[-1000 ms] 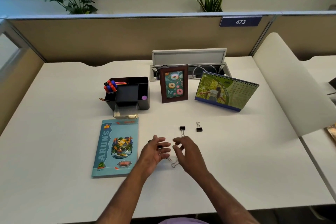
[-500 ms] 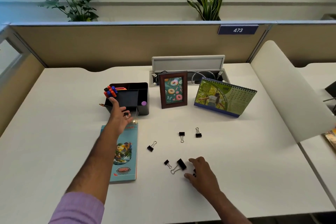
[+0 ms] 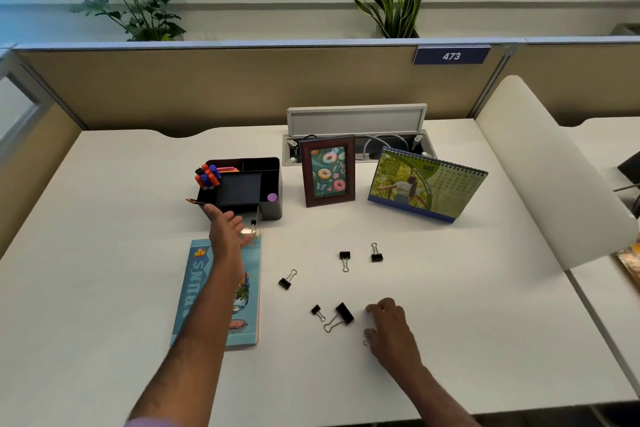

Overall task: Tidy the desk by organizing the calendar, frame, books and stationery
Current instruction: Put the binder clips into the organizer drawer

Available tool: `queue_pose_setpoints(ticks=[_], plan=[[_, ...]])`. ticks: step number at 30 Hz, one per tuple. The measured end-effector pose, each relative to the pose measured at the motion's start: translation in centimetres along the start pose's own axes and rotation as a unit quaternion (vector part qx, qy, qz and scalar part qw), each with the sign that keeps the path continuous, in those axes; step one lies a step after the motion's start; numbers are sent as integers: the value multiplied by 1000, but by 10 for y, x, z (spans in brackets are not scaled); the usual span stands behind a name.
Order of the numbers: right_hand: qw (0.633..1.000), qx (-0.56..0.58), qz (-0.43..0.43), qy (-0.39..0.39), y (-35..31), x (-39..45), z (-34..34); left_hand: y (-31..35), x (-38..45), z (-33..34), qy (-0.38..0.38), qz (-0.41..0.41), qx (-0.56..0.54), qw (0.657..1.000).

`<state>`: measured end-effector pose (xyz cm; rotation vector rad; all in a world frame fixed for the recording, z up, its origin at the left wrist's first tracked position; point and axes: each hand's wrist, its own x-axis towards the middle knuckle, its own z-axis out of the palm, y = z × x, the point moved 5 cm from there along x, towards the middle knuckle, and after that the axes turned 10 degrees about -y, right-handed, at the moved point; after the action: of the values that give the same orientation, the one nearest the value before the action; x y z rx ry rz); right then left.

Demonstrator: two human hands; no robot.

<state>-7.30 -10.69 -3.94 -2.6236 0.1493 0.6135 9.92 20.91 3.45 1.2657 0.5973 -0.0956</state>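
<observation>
My left hand [image 3: 225, 230] reaches over the blue book [image 3: 202, 288] to the clear drawer [image 3: 251, 230] pulled out of the black organizer [image 3: 273, 180]. Its fingers are spread, and a small binder clip [image 3: 254, 222] sits in the drawer just beyond them. My right hand [image 3: 389, 328] rests low on the desk with fingers curled over a binder clip whose wire loop [image 3: 365, 342] shows under the thumb. Several black binder clips lie loose: a large one [image 3: 343, 315], and small ones [image 3: 316, 309], [image 3: 284, 282], [image 3: 344, 256], [image 3: 376, 256]. The picture frame [image 3: 327, 170] and desk calendar [image 3: 427, 184] stand behind.
Markers [image 3: 207, 177] fill the organizer's left compartment. An open cable tray [image 3: 356, 121] sits behind the frame. A beige partition [image 3: 242, 87] walls the back, and a curved white divider [image 3: 547, 170] bounds the right side. The desk [image 3: 104, 218] edge runs close to my body.
My left hand carried a small clip from the desk centre to the clear drawer and opened; the clip now lies in the drawer. My right hand slid right and closed over another clip.
</observation>
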Motion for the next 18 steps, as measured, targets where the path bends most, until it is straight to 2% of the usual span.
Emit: queue_pose_setpoints(ticks=[3, 8, 12, 15, 18], plan=[[1000, 9, -12, 9, 1, 2, 2, -19, -28, 9, -19, 20, 41, 999], [998, 36, -22, 36, 8, 0, 5, -64, -77, 33, -102, 20, 118, 988], [982, 158, -33, 98, 11, 1, -3, -112, -102, 56, -185, -22, 176, 967], [936, 335, 2, 110, 2, 0, -19, -144, -114, 67, -254, -34, 259, 931], [852, 518, 29, 65, -13, 0, -30, -154, -125, 76, -313, -39, 279, 907]])
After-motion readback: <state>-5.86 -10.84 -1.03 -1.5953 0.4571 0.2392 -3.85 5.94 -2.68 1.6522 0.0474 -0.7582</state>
